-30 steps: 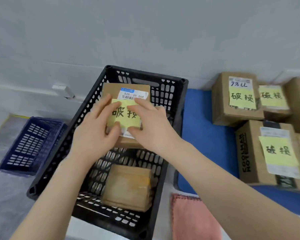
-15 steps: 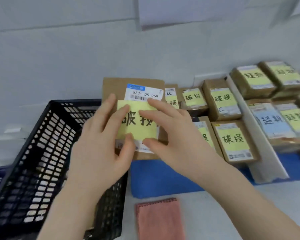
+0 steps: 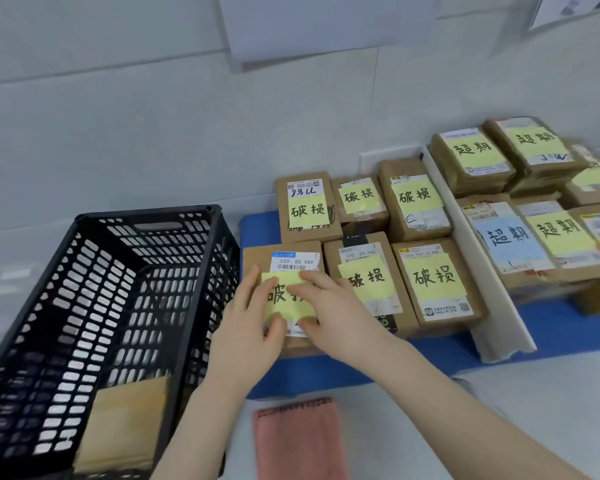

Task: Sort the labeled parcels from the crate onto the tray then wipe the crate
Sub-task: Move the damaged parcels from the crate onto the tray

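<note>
We had carried the cardboard parcel point(image 3: 284, 292) out of the black crate point(image 3: 94, 306) onto the blue tray point(image 3: 499, 351), both hands point(image 3: 246, 327) point(image 3: 340, 317) still clamped on it beside other yellow-labelled parcels point(image 3: 433, 282), one parcel point(image 3: 122, 420) remaining inside, pink cloth point(image 3: 298, 441) unused on the worktop point(image 3: 430, 427).

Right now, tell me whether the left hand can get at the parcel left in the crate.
Probably yes. The left hand is busy on a parcel on the tray, but the crate beside it is open-topped and nothing covers the parcel inside.
</note>
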`<state>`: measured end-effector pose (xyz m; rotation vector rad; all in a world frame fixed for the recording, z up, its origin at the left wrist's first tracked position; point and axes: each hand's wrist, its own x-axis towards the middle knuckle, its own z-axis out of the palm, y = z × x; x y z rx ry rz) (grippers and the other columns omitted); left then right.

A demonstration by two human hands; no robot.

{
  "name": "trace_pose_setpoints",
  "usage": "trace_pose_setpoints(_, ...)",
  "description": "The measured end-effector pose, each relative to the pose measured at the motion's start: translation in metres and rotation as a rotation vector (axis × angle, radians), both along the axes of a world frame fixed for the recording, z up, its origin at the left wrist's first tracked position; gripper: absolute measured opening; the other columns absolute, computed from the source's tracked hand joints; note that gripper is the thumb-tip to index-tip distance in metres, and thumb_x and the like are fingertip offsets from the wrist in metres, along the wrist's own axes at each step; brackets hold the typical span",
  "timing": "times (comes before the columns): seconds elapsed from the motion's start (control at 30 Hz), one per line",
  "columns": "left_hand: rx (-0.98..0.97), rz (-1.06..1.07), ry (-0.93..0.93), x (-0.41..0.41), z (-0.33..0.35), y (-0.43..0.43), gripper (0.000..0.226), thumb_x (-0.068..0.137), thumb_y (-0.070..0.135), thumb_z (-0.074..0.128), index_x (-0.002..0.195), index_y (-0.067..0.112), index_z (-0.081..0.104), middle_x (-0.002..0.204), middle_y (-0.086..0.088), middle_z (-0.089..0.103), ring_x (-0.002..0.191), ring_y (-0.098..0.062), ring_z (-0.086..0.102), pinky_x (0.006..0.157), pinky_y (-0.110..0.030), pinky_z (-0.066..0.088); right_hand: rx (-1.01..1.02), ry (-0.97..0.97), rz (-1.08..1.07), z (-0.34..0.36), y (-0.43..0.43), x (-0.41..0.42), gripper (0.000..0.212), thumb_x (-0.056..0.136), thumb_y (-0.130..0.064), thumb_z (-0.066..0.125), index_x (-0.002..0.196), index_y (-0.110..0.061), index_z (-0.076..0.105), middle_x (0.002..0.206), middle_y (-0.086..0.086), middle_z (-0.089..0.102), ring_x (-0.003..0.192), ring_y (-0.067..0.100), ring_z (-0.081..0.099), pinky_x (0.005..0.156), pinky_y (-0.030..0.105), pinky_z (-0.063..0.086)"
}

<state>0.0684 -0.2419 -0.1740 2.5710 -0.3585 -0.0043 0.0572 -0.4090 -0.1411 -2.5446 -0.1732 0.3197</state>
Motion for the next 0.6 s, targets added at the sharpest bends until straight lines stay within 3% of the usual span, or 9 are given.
trace_pose_setpoints(0.27,-0.032,0.02,0.124,0.014,-0.034,-0.014,0.062,0.081,0.048,0.027,0.142,0.037,0.031,0.157,0.019,0.005,0.134,-0.016,0.036,0.081,-0.037,0.052,-0.114,0.004,0.009,-0.026,-0.008,0.017,0.053,0.092,-0.016,0.051,0.143,-0.028,0.04,0.153,-0.003,0.027,0.129,0.031,0.032,0.109,0.029,0.022)
trace_pose_setpoints(0.5,0.024,0.008,0.137,0.018,-0.039,-0.014,0.054,0.092,0.038,0.035,0.145,0.038,0.024,0.157,0.02,0.0,0.136,-0.016,0.029,0.07,-0.025,0.044,-0.137,-0.029,0.015,-0.034,-0.008,0.018,0.051,0.093,-0.017,0.05,0.143,-0.027,0.041,0.151,-0.004,0.027,0.129,0.03,0.027,0.11,0.027,0.021)
trace_pose_setpoints(0.6,-0.007,0.01,0.186,0.019,-0.034,-0.014,0.054,0.093,0.032,0.04,0.144,0.038,0.024,0.156,0.024,-0.001,0.138,-0.017,0.025,0.08,-0.028,0.043,-0.131,-0.024,0.001,-0.04,-0.011,0.02,0.052,0.092,-0.019,0.052,0.142,-0.031,0.042,0.152,-0.004,0.026,0.13,0.028,0.028,0.109,0.028,0.022)
